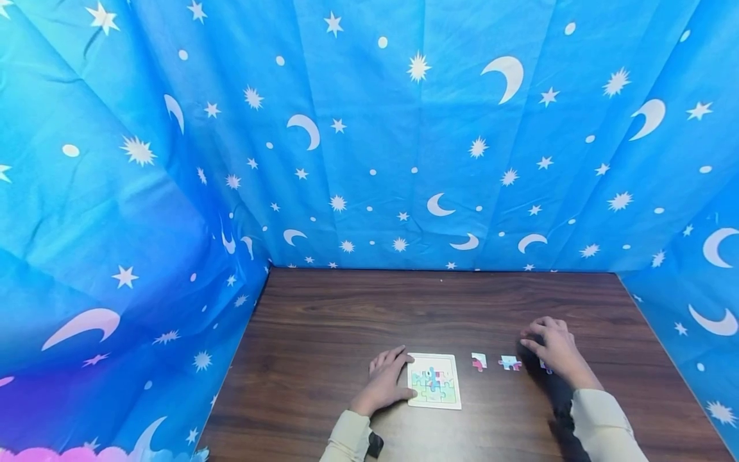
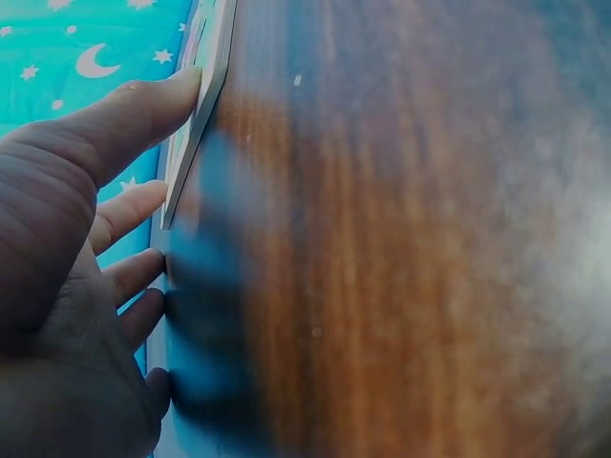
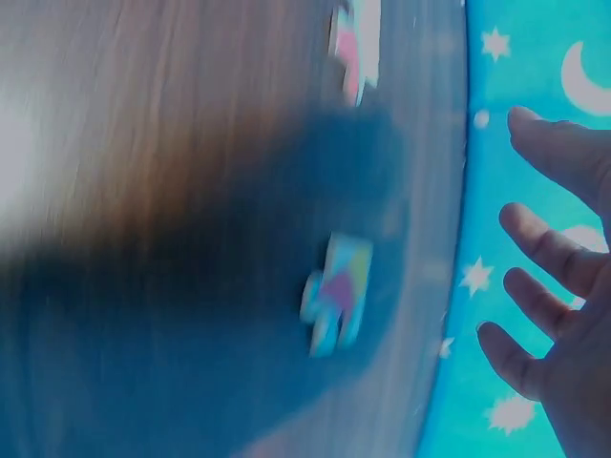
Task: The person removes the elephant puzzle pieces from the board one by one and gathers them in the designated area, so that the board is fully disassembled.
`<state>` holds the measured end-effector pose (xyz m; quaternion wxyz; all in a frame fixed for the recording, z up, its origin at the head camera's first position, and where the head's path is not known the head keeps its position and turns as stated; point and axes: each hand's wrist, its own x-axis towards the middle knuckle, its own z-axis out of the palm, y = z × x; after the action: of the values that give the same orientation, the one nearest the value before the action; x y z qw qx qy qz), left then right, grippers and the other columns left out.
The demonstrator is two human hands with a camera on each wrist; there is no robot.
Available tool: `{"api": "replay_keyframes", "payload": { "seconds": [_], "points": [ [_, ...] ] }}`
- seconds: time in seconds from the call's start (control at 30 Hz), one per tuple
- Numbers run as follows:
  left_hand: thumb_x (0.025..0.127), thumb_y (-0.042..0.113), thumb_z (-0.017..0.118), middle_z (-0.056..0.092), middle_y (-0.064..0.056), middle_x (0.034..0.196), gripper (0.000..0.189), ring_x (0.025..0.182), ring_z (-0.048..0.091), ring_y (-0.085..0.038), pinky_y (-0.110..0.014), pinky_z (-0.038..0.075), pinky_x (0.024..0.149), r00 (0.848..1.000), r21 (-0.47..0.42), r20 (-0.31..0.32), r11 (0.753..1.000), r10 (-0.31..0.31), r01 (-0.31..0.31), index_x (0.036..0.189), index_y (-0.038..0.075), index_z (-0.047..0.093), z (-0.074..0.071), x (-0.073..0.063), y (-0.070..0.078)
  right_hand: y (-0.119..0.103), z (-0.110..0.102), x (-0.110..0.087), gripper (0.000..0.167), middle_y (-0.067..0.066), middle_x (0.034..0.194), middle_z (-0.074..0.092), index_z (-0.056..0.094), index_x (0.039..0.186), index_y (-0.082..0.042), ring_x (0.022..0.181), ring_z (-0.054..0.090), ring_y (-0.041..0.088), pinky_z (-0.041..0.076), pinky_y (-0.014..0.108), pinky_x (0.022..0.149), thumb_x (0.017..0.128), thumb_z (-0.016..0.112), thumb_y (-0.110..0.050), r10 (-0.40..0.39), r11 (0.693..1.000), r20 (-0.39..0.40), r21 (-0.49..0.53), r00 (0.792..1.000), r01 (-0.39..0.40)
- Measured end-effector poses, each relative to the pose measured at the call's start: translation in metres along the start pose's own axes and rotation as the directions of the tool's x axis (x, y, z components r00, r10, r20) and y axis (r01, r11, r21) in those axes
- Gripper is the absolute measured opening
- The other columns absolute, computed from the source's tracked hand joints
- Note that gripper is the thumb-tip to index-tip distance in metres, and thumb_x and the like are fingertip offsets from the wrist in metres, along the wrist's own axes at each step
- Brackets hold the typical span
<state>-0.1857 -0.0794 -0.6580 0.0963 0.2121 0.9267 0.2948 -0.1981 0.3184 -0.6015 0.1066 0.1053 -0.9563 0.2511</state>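
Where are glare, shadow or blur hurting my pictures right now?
Head view: mostly sharp, pale glare on the table below the puzzle board; left wrist view: wood grain blurred, glare at the right edge, shadow beside the left hand; right wrist view: both puzzle pieces blurred, one within a broad dark shadow, glare at the left edge.

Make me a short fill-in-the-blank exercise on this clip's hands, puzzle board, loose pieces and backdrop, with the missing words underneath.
1. The left hand touches the ____ edge of the puzzle board in the head view.
2. In that view, ____ loose pieces lie on the table.
3. The right hand holds ____.
4. The backdrop shows stars, dots and crescent ____.

Missing words: left; three; nothing; moons.
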Motion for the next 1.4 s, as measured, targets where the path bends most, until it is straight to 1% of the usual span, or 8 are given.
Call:
{"api": "replay_keyframes", "payload": {
  "seconds": [0.27, 0.37, 0.5, 0.77, 0.93, 1.13, 1.23, 1.4],
  "points": [
    [0.078, 0.035, 0.085, 0.043, -0.014, 0.154, 0.061, 0.134, 0.04, -0.037, -0.061, 0.03, 0.105, 0.998, 0.019, -0.041, 0.998, 0.053, -0.052, 0.132, 0.019, 0.06, 0.002, -0.004, 0.0, -0.048, 0.03, 0.009, 0.013, 0.019, 0.106, 0.061, 0.073, 0.096, -0.003, 0.109, 0.048, 0.051, 0.039, 0.069, 0.081, 0.084, 0.078, -0.008, -0.046, 0.999, 0.023, 0.024, 0.999, 0.045],
    [0.077, 0.035, 0.086, 0.044, -0.013, 0.153, 0.065, 0.132, 0.041, -0.036, -0.061, 0.03, 0.104, 0.998, 0.021, -0.041, 0.999, 0.039, -0.039, 0.134, 0.02, 0.061, 0.0, -0.003, 0.001, -0.064, 0.04, 0.015, 0.012, 0.018, 0.105, 0.061, 0.073, 0.095, -0.005, 0.109, 0.048, 0.048, 0.039, 0.066, 0.082, 0.085, 0.078, -0.008, -0.051, 0.997, 0.029, 0.051, 0.998, 0.05],
    [0.077, 0.037, 0.086, 0.042, -0.011, 0.155, 0.075, 0.135, 0.039, -0.034, -0.06, 0.028, 0.107, 1.0, 0.025, -0.002, 1.0, 0.002, -0.002, 0.144, 0.02, 0.056, -0.001, -0.003, 0.001, -0.082, 0.052, 0.02, 0.013, 0.017, 0.106, 0.061, 0.073, 0.095, -0.004, 0.108, 0.049, 0.046, 0.04, 0.062, 0.08, 0.083, 0.079, -0.007, -0.081, 0.994, 0.03, 0.07, 0.996, 0.079],
    [0.079, 0.037, 0.084, 0.04, -0.011, 0.156, 0.081, 0.136, 0.036, -0.034, -0.059, 0.027, 0.107, 1.0, 0.027, 0.012, 1.0, 0.002, -0.003, 0.149, 0.015, 0.051, -0.002, -0.004, 0.002, -0.109, 0.07, 0.012, 0.021, 0.014, 0.108, 0.06, 0.075, 0.093, -0.005, 0.11, 0.049, 0.044, 0.04, 0.064, 0.084, 0.076, 0.085, -0.012, -0.14, 0.988, 0.128, 0.08, 0.982, 0.13],
    [0.083, 0.035, 0.08, 0.038, -0.014, 0.157, 0.074, 0.138, 0.034, -0.036, -0.061, 0.026, 0.108, 0.999, 0.069, 0.029, 0.997, 0.037, -0.039, 0.15, 0.024, 0.052, -0.004, -0.004, 0.004, -0.116, 0.077, 0.0, 0.023, 0.01, 0.106, 0.06, 0.076, 0.091, -0.012, 0.111, 0.049, 0.043, 0.04, 0.062, 0.083, 0.072, 0.089, -0.016, -0.18, 0.983, 0.183, 0.065, 0.966, 0.17],
    [0.094, 0.033, 0.069, 0.027, -0.02, 0.162, 0.062, 0.145, 0.026, -0.043, -0.069, 0.022, 0.11, 0.989, 0.235, 0.115, 0.965, 0.089, -0.114, 0.152, 0.034, 0.048, -0.007, -0.009, 0.013, -0.114, 0.085, -0.013, 0.023, 0.009, 0.105, 0.061, 0.076, 0.085, -0.015, 0.111, 0.049, 0.042, 0.042, 0.059, 0.081, 0.069, 0.09, -0.02, -0.202, 0.979, 0.169, 0.016, 0.965, 0.202],
    [0.098, 0.03, 0.062, 0.019, -0.022, 0.164, 0.058, 0.148, 0.018, -0.047, -0.072, 0.018, 0.111, 0.982, 0.26, 0.174, 0.958, 0.077, -0.121, 0.153, 0.037, 0.045, -0.008, -0.012, 0.019, -0.114, 0.087, -0.016, 0.022, 0.009, 0.105, 0.061, 0.074, 0.082, -0.015, 0.11, 0.049, 0.041, 0.042, 0.058, 0.079, 0.068, 0.09, -0.018, -0.203, 0.979, 0.155, 0.02, 0.967, 0.202],
    [0.101, 0.027, 0.058, 0.016, -0.025, 0.164, 0.054, 0.149, 0.014, -0.049, -0.073, 0.016, 0.11, 0.976, 0.263, 0.209, 0.958, 0.061, -0.116, 0.152, 0.038, 0.046, -0.009, -0.014, 0.026, -0.115, 0.087, -0.017, 0.022, 0.009, 0.104, 0.06, 0.069, 0.078, -0.017, 0.111, 0.048, 0.043, 0.041, 0.061, 0.081, 0.068, 0.089, -0.013, -0.165, 0.986, 0.155, 0.059, 0.974, 0.158]
  ]
}}
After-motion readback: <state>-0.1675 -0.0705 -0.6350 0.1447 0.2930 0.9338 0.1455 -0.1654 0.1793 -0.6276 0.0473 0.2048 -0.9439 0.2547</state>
